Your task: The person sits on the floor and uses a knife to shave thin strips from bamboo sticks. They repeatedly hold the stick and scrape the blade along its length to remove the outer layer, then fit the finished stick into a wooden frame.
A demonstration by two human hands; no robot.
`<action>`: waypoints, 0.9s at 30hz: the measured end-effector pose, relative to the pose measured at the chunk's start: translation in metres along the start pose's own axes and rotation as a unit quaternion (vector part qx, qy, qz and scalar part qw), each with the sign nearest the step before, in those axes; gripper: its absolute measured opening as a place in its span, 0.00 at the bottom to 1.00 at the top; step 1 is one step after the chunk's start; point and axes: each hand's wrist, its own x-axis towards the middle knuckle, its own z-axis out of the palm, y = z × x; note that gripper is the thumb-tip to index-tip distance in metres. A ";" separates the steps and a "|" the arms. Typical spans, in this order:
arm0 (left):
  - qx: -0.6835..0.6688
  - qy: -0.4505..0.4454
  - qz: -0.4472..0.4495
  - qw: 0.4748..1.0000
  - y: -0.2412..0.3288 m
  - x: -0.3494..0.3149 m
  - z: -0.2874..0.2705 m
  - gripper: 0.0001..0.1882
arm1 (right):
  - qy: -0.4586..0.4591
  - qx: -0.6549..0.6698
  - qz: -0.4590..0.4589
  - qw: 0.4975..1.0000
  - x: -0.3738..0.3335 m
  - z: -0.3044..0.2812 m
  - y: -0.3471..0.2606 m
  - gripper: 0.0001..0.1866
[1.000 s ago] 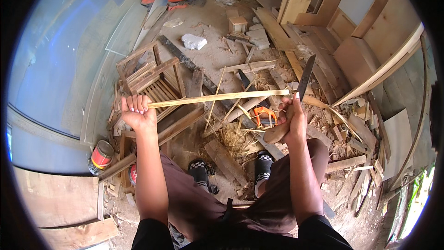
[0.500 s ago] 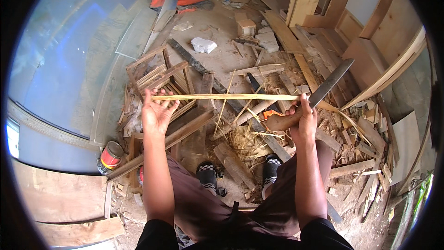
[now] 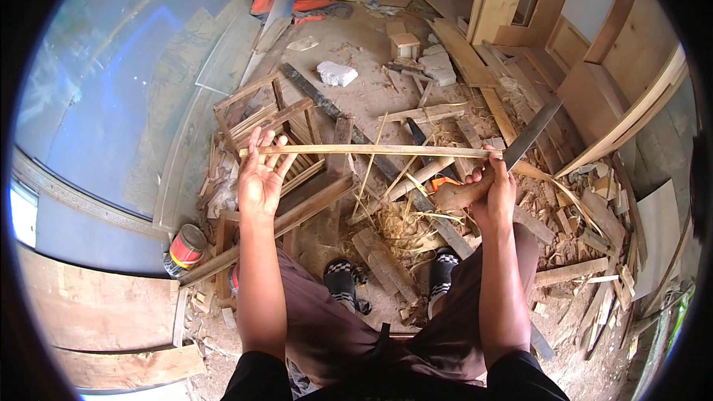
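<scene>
A long thin bamboo strip (image 3: pixel 371 149) spans level between my two hands. Its left end lies across the stretched, spread fingers of my left hand (image 3: pixel 261 178), palm up, without the fingers wrapping round it. My right hand (image 3: pixel 496 187) is closed, pinching the strip's other end between thumb and finger. That same hand also grips a machete: its wooden handle (image 3: pixel 454 196) points left, and its dark blade (image 3: pixel 538 128) slants up to the right. Under the strip, a pile of pale shavings (image 3: pixel 401 226) lies on the ground between my feet.
A slatted wooden frame (image 3: pixel 252 115) stands at left, near a red-labelled can (image 3: pixel 186 246). An orange-handled tool (image 3: pixel 443 183) lies below the machete handle. Planks and scraps (image 3: pixel 594 215) litter the right side. A white lump (image 3: pixel 336 73) sits farther off, and a bluish panel (image 3: pixel 96 104) lines the left.
The strip has turned, showing a paler brown face where a yellow-green one showed before. The left fingers have straightened and spread more. The whole view has shifted slightly.
</scene>
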 end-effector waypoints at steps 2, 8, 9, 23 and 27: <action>0.001 0.002 0.000 1.000 0.000 0.001 -0.001 0.24 | -0.003 0.013 0.004 1.000 0.002 -0.001 0.002 0.16; -0.008 0.059 0.047 0.997 0.001 0.005 -0.013 0.23 | 0.067 0.031 -0.010 0.997 -0.002 0.015 0.003 0.15; 0.007 0.074 0.065 0.995 0.004 0.005 -0.016 0.23 | 0.057 0.044 -0.013 0.997 0.002 0.014 0.004 0.13; -0.032 0.365 0.104 0.925 0.033 -0.001 -0.063 0.14 | 0.161 -0.044 -0.025 0.986 0.026 0.017 0.006 0.12; 0.137 0.327 0.057 0.933 -0.029 -0.035 -0.034 0.11 | 0.115 -0.008 0.100 0.988 0.039 0.002 0.023 0.20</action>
